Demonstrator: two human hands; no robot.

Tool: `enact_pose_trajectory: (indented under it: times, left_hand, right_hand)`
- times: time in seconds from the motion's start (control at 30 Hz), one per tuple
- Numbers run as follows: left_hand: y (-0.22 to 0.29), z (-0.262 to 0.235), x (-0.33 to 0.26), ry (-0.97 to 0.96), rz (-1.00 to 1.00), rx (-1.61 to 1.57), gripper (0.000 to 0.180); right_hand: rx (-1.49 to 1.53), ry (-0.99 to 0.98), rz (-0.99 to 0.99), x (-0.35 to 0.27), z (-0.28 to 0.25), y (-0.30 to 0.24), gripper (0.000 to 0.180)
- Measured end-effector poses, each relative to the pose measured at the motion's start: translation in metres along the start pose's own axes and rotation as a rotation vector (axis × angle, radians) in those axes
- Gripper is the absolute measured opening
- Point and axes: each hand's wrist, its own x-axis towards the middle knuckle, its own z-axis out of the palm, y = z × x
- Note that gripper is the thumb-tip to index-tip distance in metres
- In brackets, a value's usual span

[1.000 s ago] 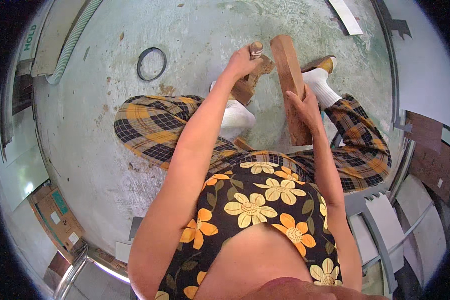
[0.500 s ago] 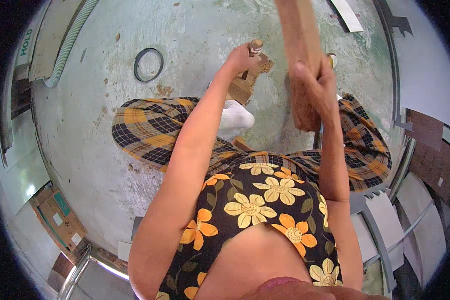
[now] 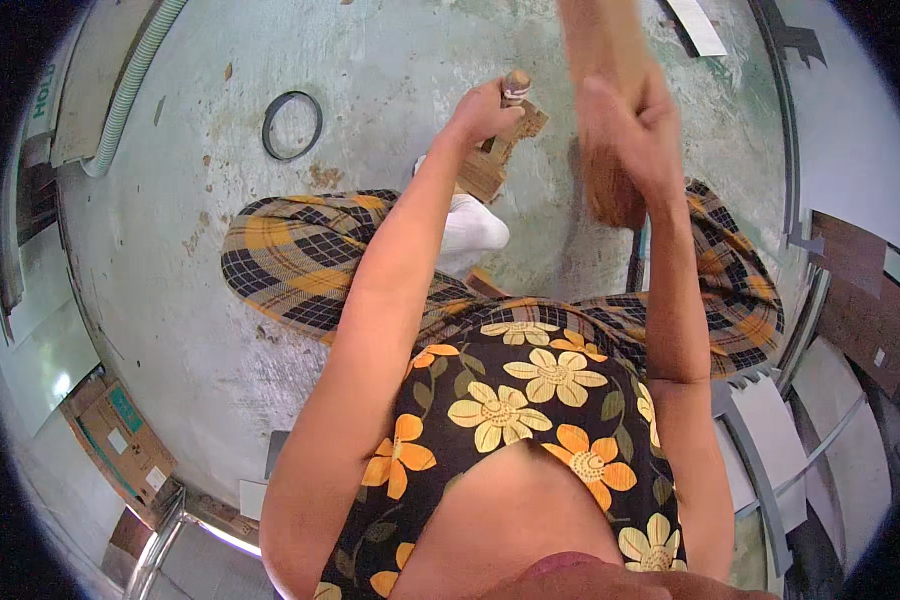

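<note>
I sit on a concrete floor (image 3: 200,250) in checked trousers. My left hand (image 3: 482,112) grips a chisel-like tool with a wooden handle (image 3: 516,84), held upright on a small carved wooden piece (image 3: 484,176) lying by my white-socked foot (image 3: 470,228). My right hand (image 3: 625,130) is wrapped around a long reddish wooden bar (image 3: 602,40), lifted high and blurred, to the right of the tool handle and above it. The bar's lower end (image 3: 610,205) sticks out under my fist.
A black ring (image 3: 292,125) lies on the floor at the far left. A ribbed hose (image 3: 135,80) and boards run along the left edge. A cardboard box (image 3: 120,440) sits near left. Brown and white panels (image 3: 855,310) and grey profiles (image 3: 760,470) are stacked at right.
My right hand has swung the wooden bar up from beside the carved piece to high above it. My left hand has stayed on the tool handle.
</note>
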Motion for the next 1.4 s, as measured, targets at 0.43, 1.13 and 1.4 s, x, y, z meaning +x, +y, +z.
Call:
enact_pose_trajectory:
  times: [0.43,1.13,1.4]
  left_hand:
    - [0.01,0.0,-0.002,-0.058,-0.031,0.063,0.054]
    - [-0.005,0.011,0.002,0.026,0.028,0.015,0.047]
    - [-0.014,0.023,0.018,-0.003,0.004,0.039,0.046]
  right_hand:
    - [0.186,0.152,-0.124,0.015,-0.002,-0.006,0.055]
    - [0.043,-0.035,0.077,0.003,0.008,0.004,0.057]
    - [-0.251,-0.101,0.138,0.0,0.018,0.08,0.06]
